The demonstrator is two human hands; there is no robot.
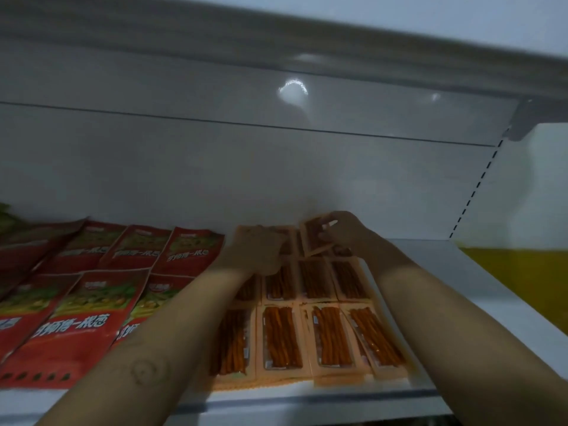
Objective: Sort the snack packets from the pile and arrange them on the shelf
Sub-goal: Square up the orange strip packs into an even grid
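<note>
— Where is your right grip?

— At the back of the shelf (pixel 479 290). My right grip (pixel 347 233) is curled on one orange packet (pixel 312 236), fingers and thumb pinching its upper end. The packet is tilted, its lower end down by the back row.

— And the left?

— My left grip (pixel 255 250) lies palm down on the back-row packets just beside it. The blur hides its fingers, so I cannot tell whether they pinch anything.

— The other snacks?

— The orange stick packets (pixel 281 339) lie flat in rows, edge to edge, between and under my forearms. The red packets (pixel 80 318) lie overlapping in rows to their left, on the same shelf.
</note>
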